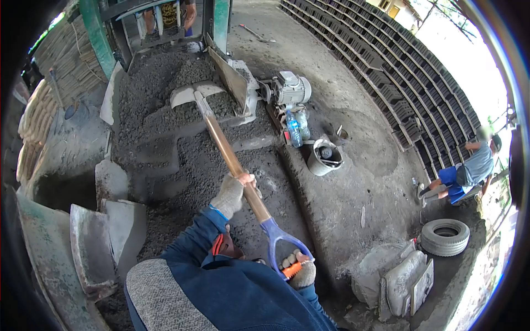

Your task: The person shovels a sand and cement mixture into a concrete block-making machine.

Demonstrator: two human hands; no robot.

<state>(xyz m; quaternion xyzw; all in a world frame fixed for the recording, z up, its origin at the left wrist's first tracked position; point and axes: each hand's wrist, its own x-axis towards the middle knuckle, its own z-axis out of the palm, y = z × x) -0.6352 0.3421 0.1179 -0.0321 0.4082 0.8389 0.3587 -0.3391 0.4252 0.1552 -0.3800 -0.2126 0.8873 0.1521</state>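
Dark, crumbly soil [152, 88] — a shovel [223, 144] angled over it.
Left hand [231, 197] grips the shovel's shaft, right hand [302, 271] its blue handle — motor [293, 89] and bucket [318, 166] right of the shovel.

Smooth wooden shaft [225, 144], matt blue plastic handle [274, 237]

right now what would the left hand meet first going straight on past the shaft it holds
The left hand seems to point over the dark loose material toward the plastic bottles, though depth is unclear.

Downward, forward view from head
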